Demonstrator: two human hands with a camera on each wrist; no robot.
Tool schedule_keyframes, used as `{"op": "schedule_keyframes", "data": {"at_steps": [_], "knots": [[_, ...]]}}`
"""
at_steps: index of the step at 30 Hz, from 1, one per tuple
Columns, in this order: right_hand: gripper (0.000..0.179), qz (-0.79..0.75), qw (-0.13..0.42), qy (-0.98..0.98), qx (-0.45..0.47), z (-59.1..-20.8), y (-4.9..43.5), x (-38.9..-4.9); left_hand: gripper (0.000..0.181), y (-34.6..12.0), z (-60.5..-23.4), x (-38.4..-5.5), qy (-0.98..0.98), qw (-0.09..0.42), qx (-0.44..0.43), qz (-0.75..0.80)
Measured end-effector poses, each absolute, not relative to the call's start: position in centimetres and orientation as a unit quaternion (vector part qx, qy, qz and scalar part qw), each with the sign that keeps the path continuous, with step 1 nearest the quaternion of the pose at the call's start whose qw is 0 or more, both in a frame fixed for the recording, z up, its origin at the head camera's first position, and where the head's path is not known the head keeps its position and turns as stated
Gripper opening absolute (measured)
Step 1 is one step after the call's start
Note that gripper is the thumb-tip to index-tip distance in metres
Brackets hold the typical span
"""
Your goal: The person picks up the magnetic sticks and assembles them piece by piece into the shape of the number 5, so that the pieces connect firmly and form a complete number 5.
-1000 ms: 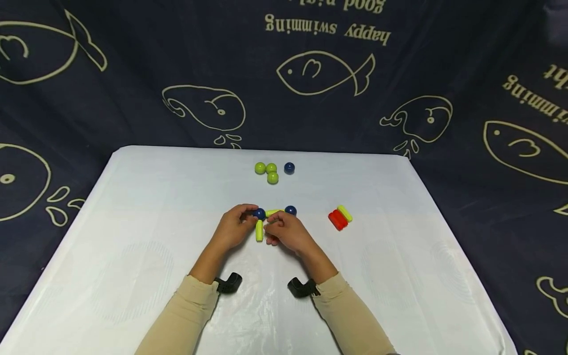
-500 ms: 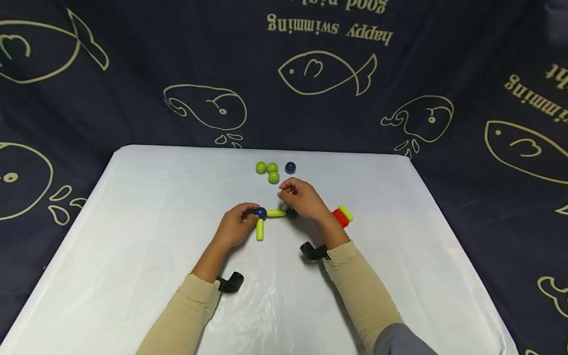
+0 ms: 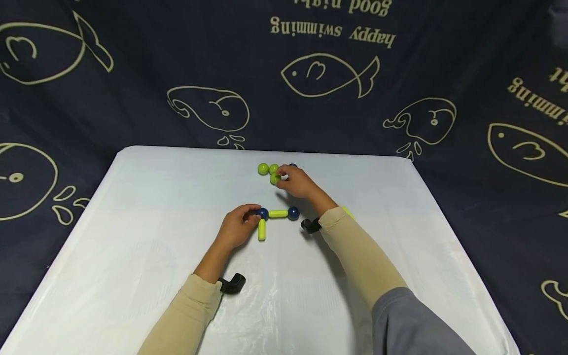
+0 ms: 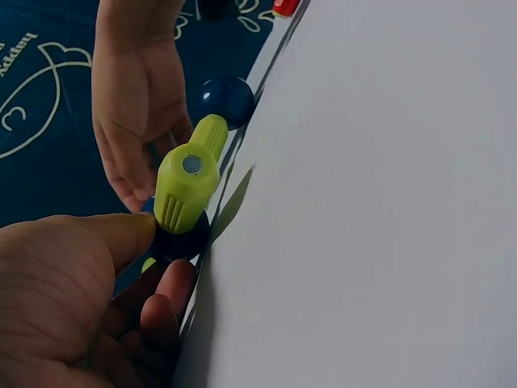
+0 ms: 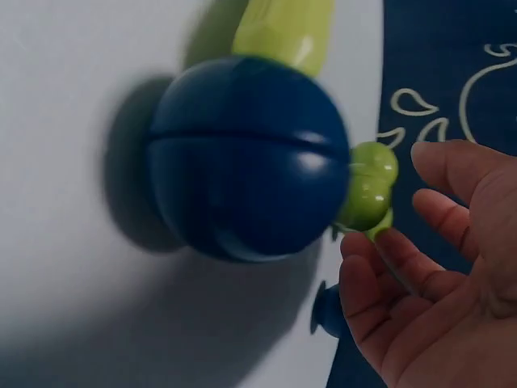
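Thumb and fingers of my left hand (image 3: pixel 237 227) pinch a dark blue ball (image 3: pixel 264 213) at the corner of an L-shaped magnetic piece. One yellow-green magnetic rod (image 3: pixel 262 230) runs from that ball toward me; its grey end magnet shows in the left wrist view. Another yellow-green rod (image 3: pixel 278 213) leads right to a second blue ball (image 3: pixel 293 213). Farther back, my right hand (image 3: pixel 296 182) reaches over the loose balls, its fingertips at the front green ball (image 3: pixel 274 179). In the right wrist view, thumb and fingers are spread apart around the green balls (image 5: pixel 367 198).
Two more green balls (image 3: pixel 263 169) sit behind the front one. A loose blue ball (image 3: pixel 293 165) is mostly hidden by the right hand. The right sleeve nearly covers a yellow-green rod (image 3: pixel 348 212); something red (image 4: pixel 284 8) shows in the left wrist view.
My right hand has left the L-shaped piece and moved away from me to the green balls. The left hand keeps its hold on the corner ball.
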State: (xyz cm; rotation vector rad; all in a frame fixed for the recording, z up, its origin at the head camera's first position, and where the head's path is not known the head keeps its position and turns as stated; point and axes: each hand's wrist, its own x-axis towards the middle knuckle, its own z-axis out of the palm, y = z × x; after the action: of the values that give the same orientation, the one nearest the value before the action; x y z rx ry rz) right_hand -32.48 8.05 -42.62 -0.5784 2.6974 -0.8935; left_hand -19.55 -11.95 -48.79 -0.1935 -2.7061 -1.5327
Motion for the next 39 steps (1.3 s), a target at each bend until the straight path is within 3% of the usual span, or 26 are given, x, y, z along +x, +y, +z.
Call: {"op": "schedule_keyframes", "data": {"at_steps": [7,23,32,39], "knots": [[0.042,-0.275,0.128,0.927,-0.221,-43.3,7.5,-33.3,0.03,-11.9,-48.9,-19.6,-0.87,0.016,-0.058,-0.489],[0.034,-0.287,0.141,0.925,-0.203,-43.8,6.9,-32.3,0.03,-11.8,-48.7,-19.5,-0.874,0.023,-0.055,-0.483],[0.032,-0.375,0.134,0.897,-0.193,-43.0,8.3,-30.1,0.03,-11.7,-48.6,-19.5,-0.875,0.018,-0.052,-0.481],[0.028,-0.474,0.13,0.854,-0.172,-42.5,9.5,-26.2,0.03,-11.7,-48.6,-19.5,-0.877,0.021,-0.053,-0.477]]}}
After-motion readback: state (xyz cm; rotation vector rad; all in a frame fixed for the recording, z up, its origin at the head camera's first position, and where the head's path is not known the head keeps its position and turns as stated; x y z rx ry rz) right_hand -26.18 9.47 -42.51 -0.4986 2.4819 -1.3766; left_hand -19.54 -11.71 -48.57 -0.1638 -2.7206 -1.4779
